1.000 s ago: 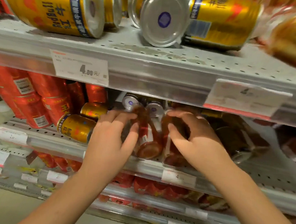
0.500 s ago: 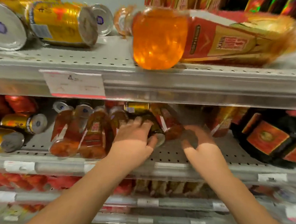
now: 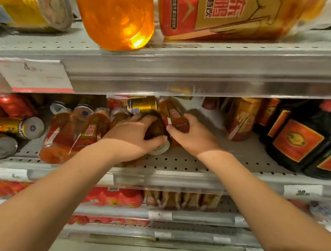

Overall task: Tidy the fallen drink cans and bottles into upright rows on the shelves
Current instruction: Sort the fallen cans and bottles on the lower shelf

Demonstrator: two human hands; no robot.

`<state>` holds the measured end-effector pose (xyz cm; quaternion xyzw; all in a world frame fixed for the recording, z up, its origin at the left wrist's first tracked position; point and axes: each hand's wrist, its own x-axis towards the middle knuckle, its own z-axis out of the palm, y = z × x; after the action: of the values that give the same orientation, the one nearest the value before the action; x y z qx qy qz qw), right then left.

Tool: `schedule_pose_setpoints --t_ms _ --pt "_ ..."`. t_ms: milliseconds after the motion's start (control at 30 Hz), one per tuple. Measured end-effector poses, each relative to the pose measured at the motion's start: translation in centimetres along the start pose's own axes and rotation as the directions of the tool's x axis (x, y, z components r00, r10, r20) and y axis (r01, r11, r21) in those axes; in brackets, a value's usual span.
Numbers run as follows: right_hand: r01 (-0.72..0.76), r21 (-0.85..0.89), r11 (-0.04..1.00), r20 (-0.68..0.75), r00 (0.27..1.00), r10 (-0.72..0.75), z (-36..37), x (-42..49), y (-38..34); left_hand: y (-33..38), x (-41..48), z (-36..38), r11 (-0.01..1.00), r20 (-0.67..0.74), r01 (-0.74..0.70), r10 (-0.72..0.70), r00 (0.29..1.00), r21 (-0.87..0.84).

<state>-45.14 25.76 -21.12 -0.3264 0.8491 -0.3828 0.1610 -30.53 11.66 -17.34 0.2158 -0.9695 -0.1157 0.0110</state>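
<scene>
On the middle shelf (image 3: pixel 187 164) my left hand (image 3: pixel 134 137) wraps a fallen gold can (image 3: pixel 157 132) whose silver end faces me. My right hand (image 3: pixel 191 137) grips a small amber bottle with a red label (image 3: pixel 176 116), tilted and leaning away. Behind them lies another gold can (image 3: pixel 142 105). Left of my hands, small amber bottles (image 3: pixel 77 135) lie on their sides, bottoms toward me. Further left, gold cans (image 3: pixel 19 128) lie fallen.
On the top shelf a big orange bottle (image 3: pixel 113 14) and a gold can (image 3: pixel 32 2) lie on their sides. Dark bottles with red-orange labels (image 3: pixel 297 138) fill the middle shelf's right end. An amber bottle (image 3: pixel 241 119) stands behind my right hand. Price tags line the shelf rails.
The view has moved right along the shelves. Both hands left the two lying bottles, now to my left, and closed on a gold can and another small bottle.
</scene>
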Motion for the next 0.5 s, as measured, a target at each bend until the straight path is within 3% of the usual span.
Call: schedule_pose_setpoints --t_ms 267,500 --pt "-0.076 -0.031 0.997 -0.191 0.979 0.069 -1.2 -4.4 2.2 0.2 -0.1 0.4 0.99 -0.025 -0.098 0.101 0.995 0.103" --pt "-0.123 -0.17 0.978 -0.333 0.941 0.06 -4.0 -7.2 4.1 2.5 0.9 1.3 0.981 -0.026 -0.177 0.175 0.984 -0.081"
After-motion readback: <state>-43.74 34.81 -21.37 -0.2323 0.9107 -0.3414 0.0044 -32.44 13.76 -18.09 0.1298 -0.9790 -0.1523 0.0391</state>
